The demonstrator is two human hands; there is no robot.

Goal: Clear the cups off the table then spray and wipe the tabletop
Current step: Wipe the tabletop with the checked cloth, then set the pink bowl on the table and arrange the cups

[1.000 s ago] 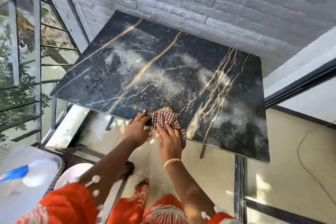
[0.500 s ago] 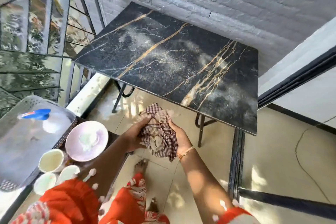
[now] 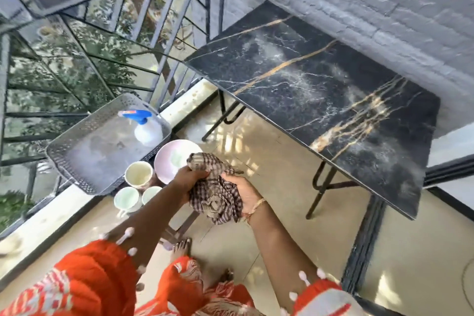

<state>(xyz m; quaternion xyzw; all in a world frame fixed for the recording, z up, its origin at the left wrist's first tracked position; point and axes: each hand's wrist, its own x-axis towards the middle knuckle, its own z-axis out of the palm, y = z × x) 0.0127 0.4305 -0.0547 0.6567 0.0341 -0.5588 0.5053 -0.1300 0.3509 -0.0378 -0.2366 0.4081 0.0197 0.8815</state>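
Both my hands hold a crumpled brown checked cloth (image 3: 216,194) in the air, left of the table. My left hand (image 3: 188,177) grips its upper left part and my right hand (image 3: 242,191) cups it from the right. The black marble tabletop (image 3: 333,95) with gold veins stands at the right against the wall, with pale smears across it. Three cups sit on a low stand at my left: one cream cup (image 3: 138,174) and two pale green cups (image 3: 127,199), beside a pink plate (image 3: 170,159). A white spray bottle (image 3: 146,127) with a blue head lies in a grey tray (image 3: 77,159).
A metal railing (image 3: 107,33) with glass runs along the left. A grey brick wall (image 3: 372,0) backs the table. My bare feet (image 3: 180,246) stand on the beige tiled floor. A dark door track (image 3: 366,238) crosses the floor at the right.
The cloth left the table's front edge and both hands bunched it up in the air. My view has swung left, bringing the tray, cups and plate into sight.
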